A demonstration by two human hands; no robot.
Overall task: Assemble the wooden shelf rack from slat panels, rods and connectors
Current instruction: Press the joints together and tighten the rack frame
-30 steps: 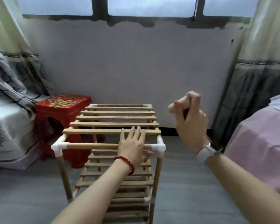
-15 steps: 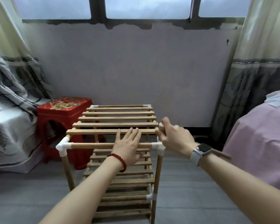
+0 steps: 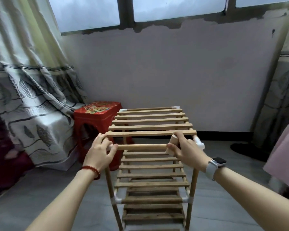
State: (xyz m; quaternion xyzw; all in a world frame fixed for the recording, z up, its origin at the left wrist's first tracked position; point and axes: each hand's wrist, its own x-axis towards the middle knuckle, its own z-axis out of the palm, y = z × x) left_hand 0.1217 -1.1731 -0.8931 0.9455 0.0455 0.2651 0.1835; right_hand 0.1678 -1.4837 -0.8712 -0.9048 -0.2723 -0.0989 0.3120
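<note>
Both hands, left hand (image 3: 101, 150) and right hand (image 3: 186, 150), grip the front rod (image 3: 141, 147), lying left-to-right.

Both forearms are bare, with no sleeves reaching into view. The left hand (image 3: 99, 152) has a bracelet (image 3: 91, 170) of small red beads round its wrist. The right hand (image 3: 188, 150) has a watch (image 3: 218, 161) on its wrist: a dark, rounded-square face on a wide white strap.

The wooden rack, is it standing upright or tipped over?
Upright. The rack stands with its posts vertical and slat shelves level, both hands gripping the front rod.
</note>
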